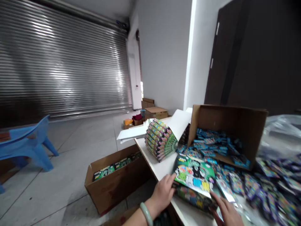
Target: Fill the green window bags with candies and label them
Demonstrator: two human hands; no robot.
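Near a white table's edge, a green printed carton sits between the left hand, fingers bent at its left side, and the right hand at its near right corner; whether either grips is unclear. Probably light, smooth, dentable card, it suits flat palms on opposite sides.

Free air above green box, carton behind, packets crowding right.
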